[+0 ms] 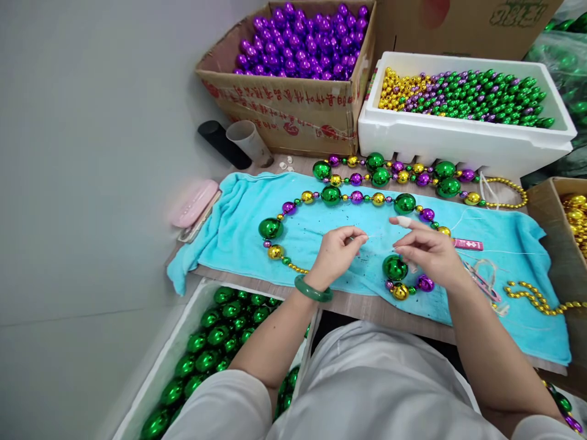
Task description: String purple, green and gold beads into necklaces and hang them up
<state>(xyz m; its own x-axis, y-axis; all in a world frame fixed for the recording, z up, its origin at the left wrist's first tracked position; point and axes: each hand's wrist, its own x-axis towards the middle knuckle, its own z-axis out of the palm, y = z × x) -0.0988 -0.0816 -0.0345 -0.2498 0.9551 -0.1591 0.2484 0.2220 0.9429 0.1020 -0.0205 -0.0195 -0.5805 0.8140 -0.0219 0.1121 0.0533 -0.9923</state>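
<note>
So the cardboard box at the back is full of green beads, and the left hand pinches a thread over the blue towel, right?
No. The head view shows the cardboard box full of purple beads, not green. The left hand does pinch a thread over the blue towel.

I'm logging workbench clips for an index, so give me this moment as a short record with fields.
surface: teal towel on a table
left hand: fingers pinch a thin thread; green bangle on wrist
right hand: taped forefinger, beside a green ball; grip unclear
on towel: bead strand curved in an arc
behind: carton of purple balls; white foam box of gold, purple, green beads
below table: box of green balls
</note>
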